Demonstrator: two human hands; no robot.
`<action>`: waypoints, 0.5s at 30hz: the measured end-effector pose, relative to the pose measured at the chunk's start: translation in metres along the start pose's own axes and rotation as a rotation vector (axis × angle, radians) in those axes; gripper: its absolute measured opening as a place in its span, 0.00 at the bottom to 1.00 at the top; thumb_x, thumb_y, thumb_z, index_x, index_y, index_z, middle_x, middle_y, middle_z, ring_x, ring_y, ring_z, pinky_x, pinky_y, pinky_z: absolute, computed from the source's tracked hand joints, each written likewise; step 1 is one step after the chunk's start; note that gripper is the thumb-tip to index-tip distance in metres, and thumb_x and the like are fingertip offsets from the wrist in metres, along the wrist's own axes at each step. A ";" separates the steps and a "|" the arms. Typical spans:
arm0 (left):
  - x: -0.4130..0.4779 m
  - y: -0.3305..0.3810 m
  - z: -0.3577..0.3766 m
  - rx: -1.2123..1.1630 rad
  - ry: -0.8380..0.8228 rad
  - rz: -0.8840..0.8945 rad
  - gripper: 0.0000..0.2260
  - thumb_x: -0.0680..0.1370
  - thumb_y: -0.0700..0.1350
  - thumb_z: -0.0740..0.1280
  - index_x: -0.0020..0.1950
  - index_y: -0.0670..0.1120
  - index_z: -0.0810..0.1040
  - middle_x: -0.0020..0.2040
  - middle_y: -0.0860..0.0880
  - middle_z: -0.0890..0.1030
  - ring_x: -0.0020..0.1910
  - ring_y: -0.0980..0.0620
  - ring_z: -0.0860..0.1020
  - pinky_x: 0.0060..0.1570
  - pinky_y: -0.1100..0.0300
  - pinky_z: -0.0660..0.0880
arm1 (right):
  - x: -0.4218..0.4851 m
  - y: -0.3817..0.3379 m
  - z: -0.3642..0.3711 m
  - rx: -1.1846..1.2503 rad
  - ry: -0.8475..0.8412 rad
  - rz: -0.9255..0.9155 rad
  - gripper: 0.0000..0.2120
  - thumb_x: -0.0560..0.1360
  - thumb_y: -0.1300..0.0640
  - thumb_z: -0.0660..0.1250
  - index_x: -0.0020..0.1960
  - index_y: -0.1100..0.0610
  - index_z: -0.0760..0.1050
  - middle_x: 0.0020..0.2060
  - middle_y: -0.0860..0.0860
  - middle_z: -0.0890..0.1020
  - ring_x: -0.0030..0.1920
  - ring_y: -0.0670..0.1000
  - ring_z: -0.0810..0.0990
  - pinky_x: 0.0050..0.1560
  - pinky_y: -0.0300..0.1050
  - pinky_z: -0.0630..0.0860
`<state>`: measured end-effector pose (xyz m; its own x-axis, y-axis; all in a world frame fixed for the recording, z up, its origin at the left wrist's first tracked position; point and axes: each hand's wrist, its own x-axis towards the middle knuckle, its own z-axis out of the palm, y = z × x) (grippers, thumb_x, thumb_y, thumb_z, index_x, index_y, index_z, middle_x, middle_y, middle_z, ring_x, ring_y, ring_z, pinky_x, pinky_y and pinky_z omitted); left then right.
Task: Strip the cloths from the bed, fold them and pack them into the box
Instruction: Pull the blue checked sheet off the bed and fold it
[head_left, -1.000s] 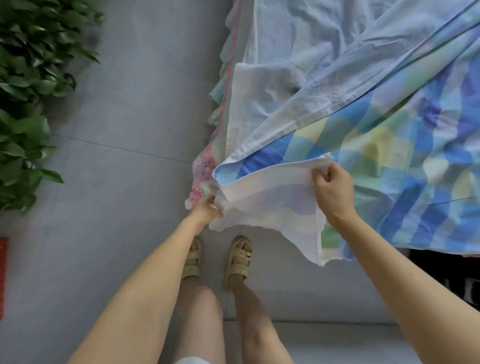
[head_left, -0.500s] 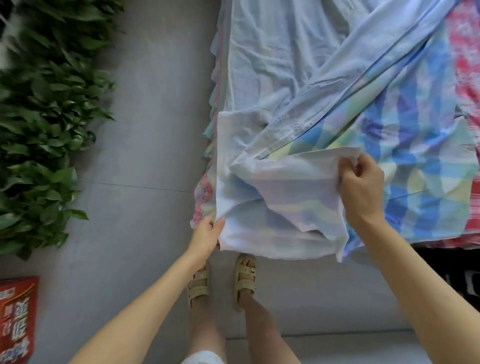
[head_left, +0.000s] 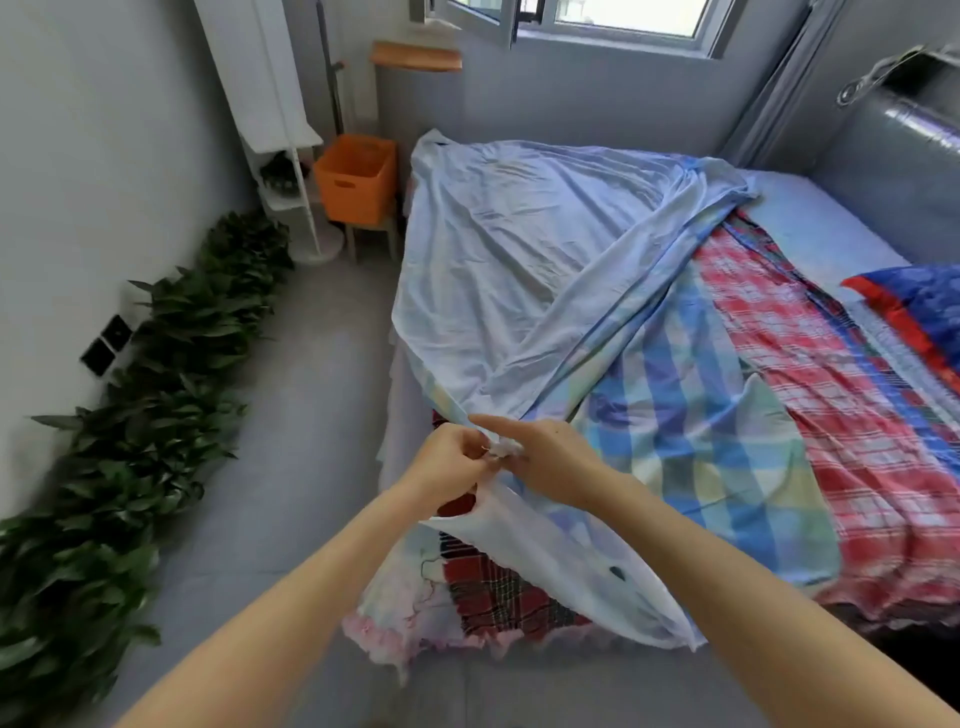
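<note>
A blue, yellow and green checked cloth (head_left: 691, 447) lies across the bed, its pale underside (head_left: 524, 270) folded over toward the far end. My left hand (head_left: 449, 465) and my right hand (head_left: 545, 462) meet at the bed's near left corner, both pinching the cloth's bunched edge; my right forefinger sticks out. A loop of the cloth hangs below my hands. Under it lies a red plaid cloth (head_left: 831, 410). An orange box (head_left: 356, 179) stands on a stool past the bed's far left corner.
A row of green plants (head_left: 156, 415) lines the left wall along the grey floor (head_left: 311, 415). A white rack (head_left: 280, 156) stands by the orange box. A blue and red pillow (head_left: 919, 306) lies at the right. A pink frilled sheet (head_left: 395, 597) hangs at the bed's near edge.
My head has lifted from the floor to the whole bed. My hands, held apart on the cloth's edge before, have come together with the edge bunched between them.
</note>
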<state>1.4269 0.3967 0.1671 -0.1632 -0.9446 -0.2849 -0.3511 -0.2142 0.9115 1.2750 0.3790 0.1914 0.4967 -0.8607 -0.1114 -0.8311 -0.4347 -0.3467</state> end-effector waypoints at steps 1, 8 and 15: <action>-0.002 0.007 0.007 0.041 0.024 0.026 0.16 0.75 0.37 0.68 0.27 0.44 0.71 0.21 0.56 0.64 0.21 0.59 0.61 0.27 0.66 0.60 | -0.002 0.004 -0.006 0.015 -0.051 -0.029 0.23 0.78 0.54 0.64 0.71 0.41 0.66 0.43 0.53 0.80 0.45 0.52 0.76 0.39 0.39 0.62; -0.023 0.034 0.039 0.010 0.288 0.124 0.12 0.73 0.46 0.72 0.41 0.36 0.77 0.33 0.48 0.74 0.32 0.56 0.69 0.32 0.66 0.65 | -0.009 0.022 -0.026 -0.007 0.005 -0.118 0.09 0.77 0.55 0.64 0.56 0.53 0.79 0.49 0.54 0.82 0.50 0.56 0.78 0.43 0.43 0.66; -0.042 0.006 0.041 0.157 0.258 0.042 0.14 0.74 0.43 0.70 0.35 0.38 0.70 0.29 0.49 0.69 0.29 0.56 0.65 0.30 0.65 0.59 | 0.003 0.034 -0.065 0.101 0.235 0.037 0.09 0.75 0.60 0.64 0.53 0.57 0.80 0.49 0.56 0.82 0.50 0.59 0.78 0.43 0.43 0.66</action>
<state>1.3937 0.4452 0.1723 0.0521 -0.9880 -0.1451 -0.4907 -0.1519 0.8580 1.2317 0.3445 0.2396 0.3846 -0.9187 0.0899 -0.8128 -0.3832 -0.4387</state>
